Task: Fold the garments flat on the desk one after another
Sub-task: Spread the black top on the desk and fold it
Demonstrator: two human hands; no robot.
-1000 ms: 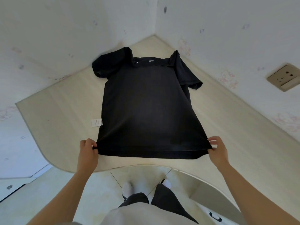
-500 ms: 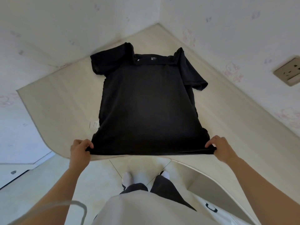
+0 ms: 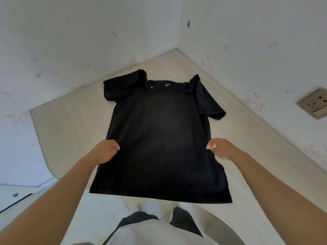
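On the pale desk (image 3: 70, 121), a black T-shirt (image 3: 159, 135) lies collar away, hem overhanging the near edge, with the left hand (image 3: 106, 151) and right hand (image 3: 221, 149) each pinching a side edge at mid-body.

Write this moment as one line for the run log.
left hand: grips left edge of black T-shirt | right hand: grips right edge | T-shirt: unfolded, collar far, on desk

Outward of the left hand (image 3: 106, 151) and right hand (image 3: 221, 150), bare pale wood-grain desk (image 3: 67, 124) shows; between them spreads the black fabric T-shirt (image 3: 159, 129); white walls (image 3: 256, 41) meet in a corner beyond them.
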